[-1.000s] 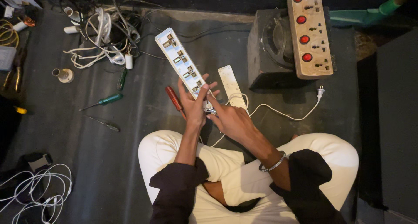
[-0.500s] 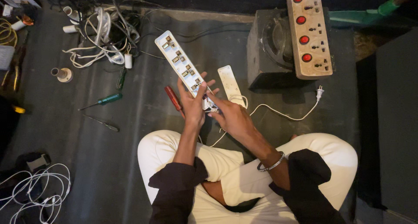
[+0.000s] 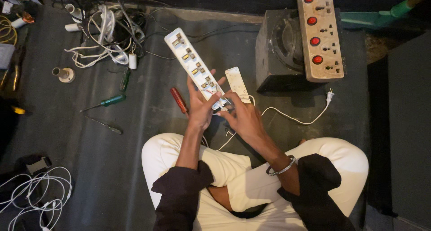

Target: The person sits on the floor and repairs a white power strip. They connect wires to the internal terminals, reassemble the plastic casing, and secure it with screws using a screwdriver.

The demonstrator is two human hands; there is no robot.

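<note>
We sit cross-legged on the dark floor (image 3: 112, 168) in white trousers (image 3: 233, 177), black sleeves pushed up, with a metal bangle (image 3: 280, 169) on our right wrist. Just above our knees our left hand (image 3: 200, 110) closes around the near end of an opened white power strip (image 3: 194, 69), palm beneath it and thumb lying over its edge. The strip slants up and away to the left, its inner side with brass contacts turned towards us. Our right hand (image 3: 242, 116) meets the left at that same near end, fingertips pinched together on the small wiring there; what exactly they nip we cannot tell.

Just behind our right hand lies the strip's white cover plate (image 3: 236, 82), flat on the floor. A red-handled screwdriver (image 3: 178, 99) lies just left of our left hand. A white cord runs from under our hands out to the right and ends in a plug (image 3: 329, 96).

Further left lie a green-handled screwdriver (image 3: 105, 102) and a thin dark tool (image 3: 104, 124). At the far edge sit a tangle of white cables (image 3: 105, 38) and, to the right, a dark box (image 3: 280, 51) bearing a beige socket board (image 3: 319, 31) with red switches.
</note>
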